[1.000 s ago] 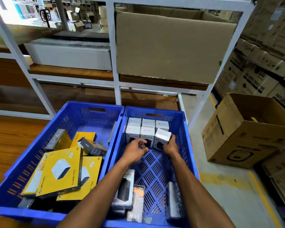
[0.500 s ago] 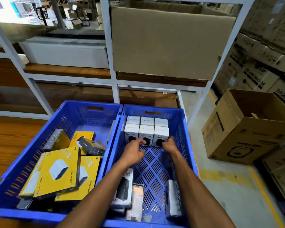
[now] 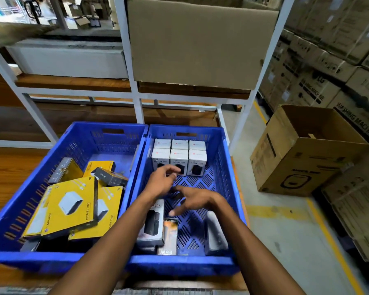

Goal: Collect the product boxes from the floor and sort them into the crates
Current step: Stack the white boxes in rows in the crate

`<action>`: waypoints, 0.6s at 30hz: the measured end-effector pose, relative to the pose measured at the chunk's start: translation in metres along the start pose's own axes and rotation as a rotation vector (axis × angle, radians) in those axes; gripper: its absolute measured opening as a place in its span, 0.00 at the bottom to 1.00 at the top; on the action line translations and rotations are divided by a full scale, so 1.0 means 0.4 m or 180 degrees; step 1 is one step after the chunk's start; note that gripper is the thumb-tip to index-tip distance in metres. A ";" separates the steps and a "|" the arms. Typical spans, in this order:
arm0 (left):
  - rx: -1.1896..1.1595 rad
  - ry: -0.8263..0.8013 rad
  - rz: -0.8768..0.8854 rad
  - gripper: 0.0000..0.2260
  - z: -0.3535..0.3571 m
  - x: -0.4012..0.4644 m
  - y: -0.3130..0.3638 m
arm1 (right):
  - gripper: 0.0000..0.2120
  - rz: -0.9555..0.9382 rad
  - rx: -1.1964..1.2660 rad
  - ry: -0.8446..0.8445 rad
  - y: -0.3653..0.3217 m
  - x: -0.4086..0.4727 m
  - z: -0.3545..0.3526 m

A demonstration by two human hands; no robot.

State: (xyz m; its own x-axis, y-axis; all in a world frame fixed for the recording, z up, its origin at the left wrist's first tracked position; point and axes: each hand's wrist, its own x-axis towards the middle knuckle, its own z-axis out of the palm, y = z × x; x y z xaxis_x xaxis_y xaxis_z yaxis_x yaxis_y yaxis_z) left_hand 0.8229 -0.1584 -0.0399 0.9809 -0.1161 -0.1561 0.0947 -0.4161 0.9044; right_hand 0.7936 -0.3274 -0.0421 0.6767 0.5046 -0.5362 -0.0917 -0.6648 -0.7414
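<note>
Two blue crates stand side by side. The right crate (image 3: 228,167) holds several white boxes (image 3: 197,159) lined up in two rows against its far wall, plus a grey box (image 3: 152,225), an orange-ended box (image 3: 169,235) and a pale box (image 3: 214,233) near its front. The left crate (image 3: 30,194) holds yellow boxes (image 3: 70,207) and small dark boxes (image 3: 110,176). My left hand (image 3: 161,182) hovers just in front of the white boxes, fingers loosely curled and holding nothing. My right hand (image 3: 195,202) is over the crate's middle, fingers spread and empty.
The crates rest on a wooden platform (image 3: 6,177) in front of a white metal rack (image 3: 136,90) carrying a large cardboard box (image 3: 200,45). An open carton (image 3: 307,156) stands on the concrete floor to the right, with stacked cartons (image 3: 332,67) behind it.
Both hands let go of the front row of white boxes and pulled back toward me. The right-hand white box, tilted one second ago, now stands straight in its row.
</note>
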 end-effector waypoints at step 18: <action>-0.1174 0.0282 -0.0019 0.13 -0.048 -0.084 0.024 | 0.21 0.0388 0.2263 0.0939 -0.048 -0.010 0.036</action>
State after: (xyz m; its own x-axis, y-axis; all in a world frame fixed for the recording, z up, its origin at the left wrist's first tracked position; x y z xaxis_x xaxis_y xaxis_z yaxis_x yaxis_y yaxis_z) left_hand 0.7943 -0.1412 -0.0183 0.9895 -0.0296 -0.1414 0.1394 -0.0620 0.9883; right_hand 0.7821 -0.3088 -0.0317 0.7889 0.2171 -0.5749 -0.5569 -0.1429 -0.8182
